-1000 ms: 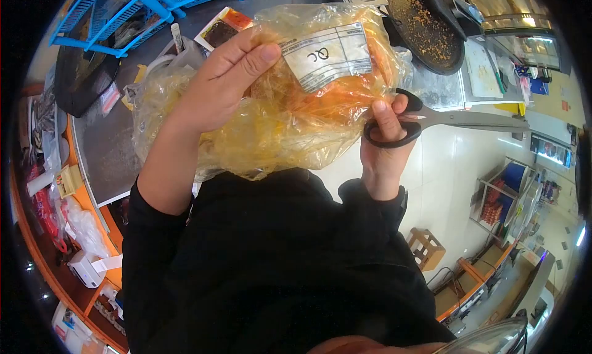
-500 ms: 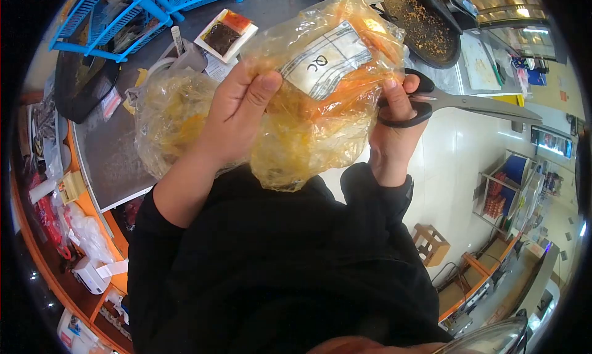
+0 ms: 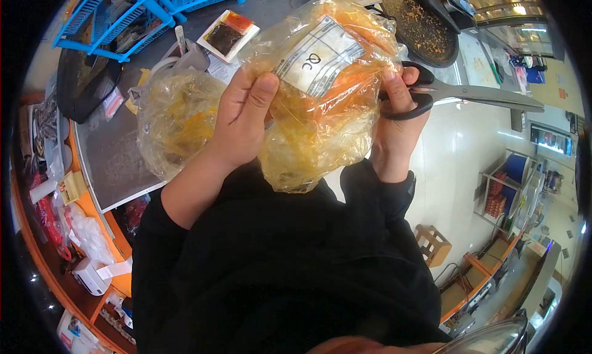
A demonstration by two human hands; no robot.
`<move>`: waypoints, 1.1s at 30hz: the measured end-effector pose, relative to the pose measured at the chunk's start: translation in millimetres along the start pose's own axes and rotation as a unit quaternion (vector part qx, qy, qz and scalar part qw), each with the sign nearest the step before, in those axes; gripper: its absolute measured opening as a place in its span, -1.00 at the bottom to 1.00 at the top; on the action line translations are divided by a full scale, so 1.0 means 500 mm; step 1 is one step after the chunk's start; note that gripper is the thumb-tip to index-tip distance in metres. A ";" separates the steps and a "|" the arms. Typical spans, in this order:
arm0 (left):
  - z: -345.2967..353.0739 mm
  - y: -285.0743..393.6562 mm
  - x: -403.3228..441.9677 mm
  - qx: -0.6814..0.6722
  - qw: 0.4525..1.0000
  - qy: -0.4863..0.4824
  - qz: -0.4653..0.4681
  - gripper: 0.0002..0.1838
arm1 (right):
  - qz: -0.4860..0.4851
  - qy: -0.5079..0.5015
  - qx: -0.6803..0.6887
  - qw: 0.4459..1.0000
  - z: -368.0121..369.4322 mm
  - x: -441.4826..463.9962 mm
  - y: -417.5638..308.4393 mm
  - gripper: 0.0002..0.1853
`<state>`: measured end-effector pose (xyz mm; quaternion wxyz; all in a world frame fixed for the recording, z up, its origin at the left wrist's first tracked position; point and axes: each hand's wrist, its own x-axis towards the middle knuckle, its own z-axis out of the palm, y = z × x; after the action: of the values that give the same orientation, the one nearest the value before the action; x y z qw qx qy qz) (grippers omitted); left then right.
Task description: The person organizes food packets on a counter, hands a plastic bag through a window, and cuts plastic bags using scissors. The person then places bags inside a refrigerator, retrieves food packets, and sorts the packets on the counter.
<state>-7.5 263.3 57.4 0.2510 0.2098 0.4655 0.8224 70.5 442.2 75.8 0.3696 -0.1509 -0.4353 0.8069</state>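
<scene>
Held up between my hands is a clear plastic bag (image 3: 320,132), stained yellow and orange, with a white label marked "QC" on its upper part. My left hand (image 3: 248,110) pinches the bag's left side between thumb and fingers. On the other side, my right hand (image 3: 399,107) grips the bag's edge with the thumb. That same hand also has black-handled scissors (image 3: 456,95) hooked on its fingers, their blades pointing right. A second crumpled, yellow-stained plastic bag (image 3: 176,119) lies on the counter beside my left forearm.
Blue plastic baskets (image 3: 129,24) stand at the back left of the metal counter (image 3: 117,163). Near them is a white tray of dark and red paste (image 3: 227,36). A black pan of brown crumbs (image 3: 425,30) sits at the back right. A wooden crate (image 3: 433,246) rests on the floor.
The bag in my hands has tilted slightly and shifted a little, its label turning with it. My left hand has moved slightly right. The scissors have barely moved.
</scene>
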 end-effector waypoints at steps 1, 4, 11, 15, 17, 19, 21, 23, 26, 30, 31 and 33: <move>0.004 0.000 0.000 -0.015 1.000 0.010 -0.005 -0.69 | -0.001 -0.001 -0.008 1.000 0.000 0.000 -0.002 -0.73; 0.001 -0.002 -0.002 -0.064 0.997 0.009 -0.029 -0.69 | 0.009 -0.004 -0.017 1.000 0.002 -0.003 -0.009 -0.74; -0.004 -0.008 0.004 -0.164 0.984 0.023 -0.066 -0.71 | 0.020 0.014 -0.035 0.999 0.020 -0.001 -0.011 -0.77; -0.006 -0.015 0.010 -0.170 0.981 0.050 -0.084 -0.72 | 0.024 0.003 -0.050 0.998 0.016 0.008 -0.001 -0.78; -0.011 -0.020 0.018 -0.166 0.979 0.057 -0.103 -0.71 | 0.024 0.004 -0.061 0.998 0.012 0.017 0.010 -0.78; -0.025 -0.034 0.031 -0.168 0.976 0.050 -0.127 -0.70 | 0.025 0.004 -0.093 0.995 0.008 0.037 0.029 -0.78; -0.039 -0.051 0.049 -0.128 0.968 0.086 -0.196 -0.61 | 0.032 0.011 -0.149 0.988 -0.013 0.064 0.062 -0.77; -0.067 -0.082 0.053 -0.048 0.951 0.115 -0.282 -0.47 | 0.043 0.009 -0.161 0.986 -0.034 0.079 0.088 -0.77; -0.109 -0.126 0.041 0.105 0.912 0.115 -0.379 -0.24 | 0.068 0.030 -0.188 0.979 -0.077 0.071 0.110 -0.77; -0.116 -0.167 0.017 0.192 0.912 0.068 -0.356 -0.04 | 0.133 0.042 -0.211 0.968 -0.144 0.038 0.128 -0.76; -0.122 -0.190 0.014 0.206 0.913 0.066 -0.347 -0.01 | 0.145 0.042 -0.214 0.965 -0.157 0.030 0.133 -0.76; -0.114 -0.223 0.009 0.448 0.882 0.023 -0.145 0.03 | 0.170 0.043 -0.221 0.959 -0.172 0.013 0.134 -0.77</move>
<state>-20.0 277.5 -66.2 0.2358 0.2106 0.8153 0.4851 83.4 474.6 -27.8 0.2027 -0.3353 -0.5545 0.7341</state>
